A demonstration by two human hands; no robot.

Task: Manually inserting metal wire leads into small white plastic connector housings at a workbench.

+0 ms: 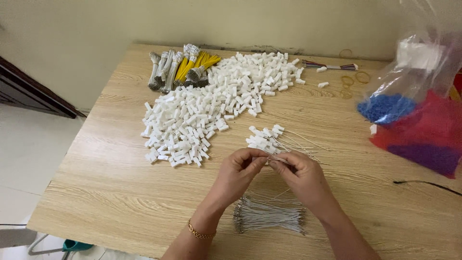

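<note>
Nearest the camera, a loose bundle of short white wires (269, 215) with metal tips lies flat on the wooden table (110, 192), just below the 2 hands. The left hand (238, 173), with a gold bracelet (199, 232) on its wrist, has its fingers curled in and pinched together on a small white piece at its fingertips; what exactly sits between them is too small to make out. The right hand (301, 175) meets it fingertip to fingertip, also closed in a pinch, holding a thin white wire (281, 160) that runs toward the left hand.

Just beyond the hands, a small cluster of white connectors with wires attached (269, 138) rests on the table, its wire tails fanning out to the right. Farther and to the left spreads a large heap of white plastic connector housings (211, 108), reaching toward the far edge. At the far left of that heap lie bundles of grey and yellow wires (180, 70).

To the far right, a short multicoloured wire harness (329, 65) lies near several rubber bands (353, 79). At the right edge stands a clear plastic bag (418, 110) holding blue, red and purple contents. A black cable (423, 184) crosses the table near the right side.
</note>
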